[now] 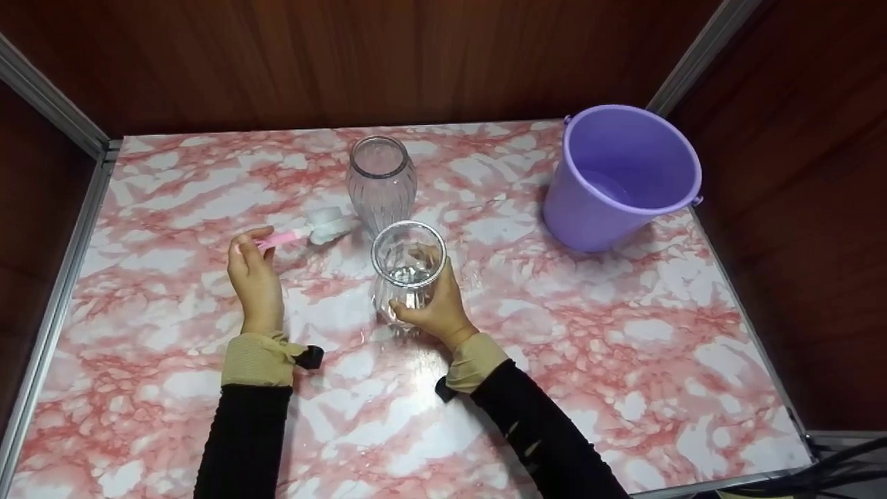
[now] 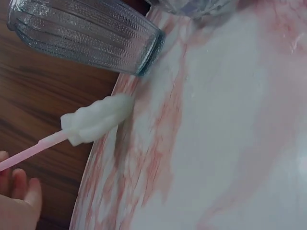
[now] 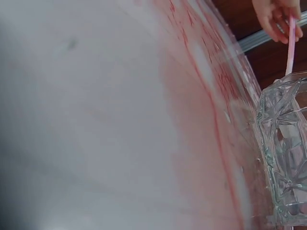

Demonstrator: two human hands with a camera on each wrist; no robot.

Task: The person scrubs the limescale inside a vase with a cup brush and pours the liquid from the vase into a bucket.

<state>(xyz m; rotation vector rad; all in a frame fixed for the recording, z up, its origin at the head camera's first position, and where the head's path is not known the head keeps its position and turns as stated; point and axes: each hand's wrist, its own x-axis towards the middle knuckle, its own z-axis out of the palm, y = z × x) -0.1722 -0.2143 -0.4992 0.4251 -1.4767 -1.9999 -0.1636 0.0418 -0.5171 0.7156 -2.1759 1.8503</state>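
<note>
In the head view my left hand (image 1: 255, 277) pinches the pink handle of a sponge bottle brush (image 1: 326, 225), whose white head points right toward the glassware. The left wrist view shows the same brush head (image 2: 98, 119) close over the tabletop, with the fingers (image 2: 32, 194) around its handle. My right hand (image 1: 443, 308) grips a clear glass vase (image 1: 409, 274), thumb on the near side and fingers behind it. Its faceted glass (image 3: 283, 148) fills the right edge of the right wrist view. Just behind it stands a second, ribbed glass vase (image 1: 382, 184), upright.
A purple bucket (image 1: 596, 222) stands at the back right of the pink-and-white marbled tabletop (image 1: 624, 388). Dark wood panels (image 1: 360, 62) with metal framing enclose the back and sides. Black cables (image 1: 852, 464) lie at the front right corner.
</note>
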